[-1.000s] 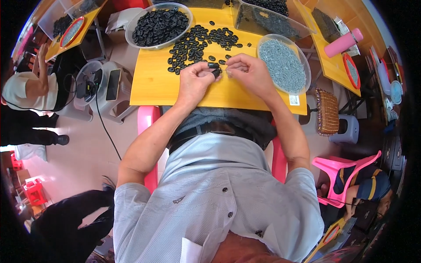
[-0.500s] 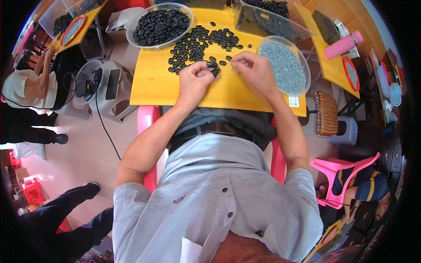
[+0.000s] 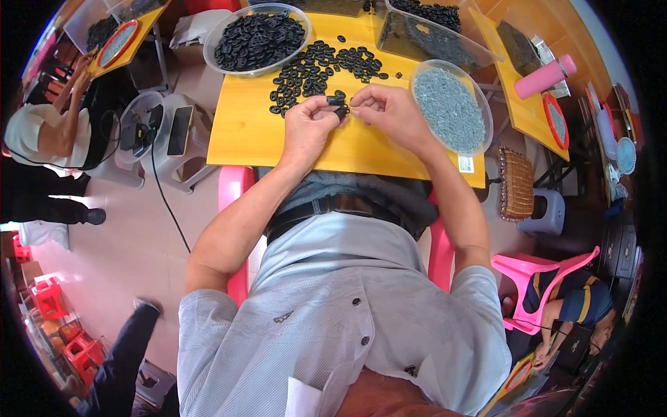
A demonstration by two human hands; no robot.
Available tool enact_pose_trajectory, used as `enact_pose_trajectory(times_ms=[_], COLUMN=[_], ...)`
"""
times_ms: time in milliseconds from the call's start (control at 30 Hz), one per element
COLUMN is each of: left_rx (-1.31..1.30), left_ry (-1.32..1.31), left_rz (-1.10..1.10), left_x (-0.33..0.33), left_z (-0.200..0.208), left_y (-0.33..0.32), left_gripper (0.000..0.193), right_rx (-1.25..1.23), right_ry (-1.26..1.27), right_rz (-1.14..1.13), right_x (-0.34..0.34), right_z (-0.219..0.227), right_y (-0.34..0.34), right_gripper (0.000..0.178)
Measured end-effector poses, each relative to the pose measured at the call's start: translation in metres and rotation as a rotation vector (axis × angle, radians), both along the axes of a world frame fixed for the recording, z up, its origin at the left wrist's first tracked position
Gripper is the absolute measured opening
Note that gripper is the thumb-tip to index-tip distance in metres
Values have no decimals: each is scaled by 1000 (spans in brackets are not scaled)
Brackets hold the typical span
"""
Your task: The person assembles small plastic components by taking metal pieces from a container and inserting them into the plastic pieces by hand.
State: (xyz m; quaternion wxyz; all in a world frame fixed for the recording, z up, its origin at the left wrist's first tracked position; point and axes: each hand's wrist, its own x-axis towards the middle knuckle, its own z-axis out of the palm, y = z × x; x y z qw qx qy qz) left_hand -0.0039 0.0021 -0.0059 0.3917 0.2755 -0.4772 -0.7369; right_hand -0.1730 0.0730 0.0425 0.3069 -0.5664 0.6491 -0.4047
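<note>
My left hand (image 3: 308, 130) is closed in a pinch near the middle of the yellow table (image 3: 250, 132). Black covers wrap its thumb and forefinger. Between those fingertips shows a small black piece (image 3: 345, 109), its shape mostly hidden. My right hand (image 3: 394, 117) meets it from the right, thumb and forefinger pinched right at the piece; whatever they hold is too small to make out. Just beyond both hands, loose black oval rings (image 3: 302, 82) lie spread on the tabletop. To the right of my right hand stands a round clear tub of small silver metal parts (image 3: 448, 108).
A round clear tub of black rings (image 3: 258, 38) sits at the far left, partly past the table edge. At the far right is a clear rectangular bin (image 3: 431, 35). A stool with a phone (image 3: 180, 131) stands left; a pink bottle (image 3: 545, 76) lies on another table. Other people are nearby.
My right hand has moved left, bringing its fingertips to those of my left hand. My left hand has stayed nearly still. At the lower left, a walking person's legs have shifted.
</note>
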Motion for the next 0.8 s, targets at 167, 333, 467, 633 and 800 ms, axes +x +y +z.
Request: enact_pose_trajectory(times_ms=[167, 333, 467, 633, 800], left_rx=[-36, -89, -113, -72, 16], left_ry=[-24, -53, -59, -23, 55], left_rz=[-8, 2, 8, 40, 150], left_x=[0, 1, 1, 2, 5], left_z=[-6, -5, -7, -2, -2], left_y=[-1, 1, 0, -1, -13], left_gripper=[16, 16, 16, 15, 14], right_rx=[-8, 31, 28, -28, -83], right_ry=[44, -29, -127, -218, 252], right_rz=[-28, -45, -51, -22, -126], right_x=[5, 10, 10, 1, -24], right_z=[1, 2, -7, 1, 0], right_y=[1, 3, 1, -3, -17], right_gripper=[18, 18, 18, 17, 16])
